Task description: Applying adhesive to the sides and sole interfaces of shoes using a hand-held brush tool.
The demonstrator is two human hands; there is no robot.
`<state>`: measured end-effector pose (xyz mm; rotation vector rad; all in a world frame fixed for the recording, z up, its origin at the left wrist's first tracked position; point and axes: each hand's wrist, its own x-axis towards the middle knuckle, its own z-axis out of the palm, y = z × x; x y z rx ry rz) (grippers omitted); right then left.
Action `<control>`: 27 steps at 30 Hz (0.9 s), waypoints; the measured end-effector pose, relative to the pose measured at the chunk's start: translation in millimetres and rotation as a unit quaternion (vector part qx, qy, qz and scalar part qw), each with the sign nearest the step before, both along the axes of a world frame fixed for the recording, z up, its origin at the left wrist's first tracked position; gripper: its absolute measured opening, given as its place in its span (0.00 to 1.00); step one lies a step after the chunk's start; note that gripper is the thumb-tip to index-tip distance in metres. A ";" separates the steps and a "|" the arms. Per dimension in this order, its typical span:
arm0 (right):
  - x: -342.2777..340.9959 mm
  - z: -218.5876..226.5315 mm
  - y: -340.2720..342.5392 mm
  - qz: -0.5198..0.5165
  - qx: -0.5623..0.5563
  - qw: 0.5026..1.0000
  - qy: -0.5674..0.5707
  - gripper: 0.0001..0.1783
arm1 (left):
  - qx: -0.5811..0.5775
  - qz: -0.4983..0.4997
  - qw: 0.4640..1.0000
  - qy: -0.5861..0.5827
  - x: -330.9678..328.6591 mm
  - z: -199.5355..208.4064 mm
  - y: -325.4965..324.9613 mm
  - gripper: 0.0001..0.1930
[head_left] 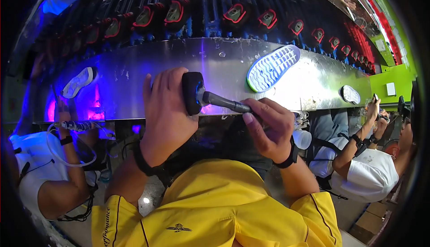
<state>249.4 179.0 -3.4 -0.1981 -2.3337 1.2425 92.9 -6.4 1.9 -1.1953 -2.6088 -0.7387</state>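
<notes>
My left hand (166,112) grips a black shoe piece (192,93), held upright in front of my chest. My right hand (268,128) holds a dark tool handle (224,101) whose tip meets that black piece. Both hands hover just below the near edge of a shiny metal conveyor (179,67). A white shoe sole (273,67) lies tread up on the conveyor, to the upper right of my hands. My yellow shirt fills the lower middle.
A second white sole (79,82) lies far left on the conveyor and a small one (351,94) far right. Black and red shoe moulds (174,11) line the back. A person sits on each side, left (53,175) and right (367,166).
</notes>
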 end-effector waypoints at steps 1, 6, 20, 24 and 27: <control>-6.2 -4.5 3.8 0.008 -0.004 1.000 0.024 0.13 | -0.006 -0.009 1.000 -0.020 -5.6 2.1 0.9 0.35; -29.3 -16.8 8.9 0.028 -0.071 0.997 0.015 0.13 | 0.000 -0.040 0.998 -0.037 -29.8 -0.7 0.9 0.33; -63.2 -67.8 -17.9 0.013 -0.179 0.981 0.072 0.12 | -0.078 -0.032 0.968 -0.238 -76.4 24.7 3.4 0.35; -58.5 -74.3 -21.3 -0.005 -0.178 0.982 0.057 0.12 | -0.064 -0.049 0.972 -0.221 -84.7 17.9 1.2 0.34; -53.6 -81.0 -23.8 -0.022 -0.186 0.982 0.035 0.12 | -0.055 -0.042 0.978 -0.196 -86.3 14.1 -1.1 0.40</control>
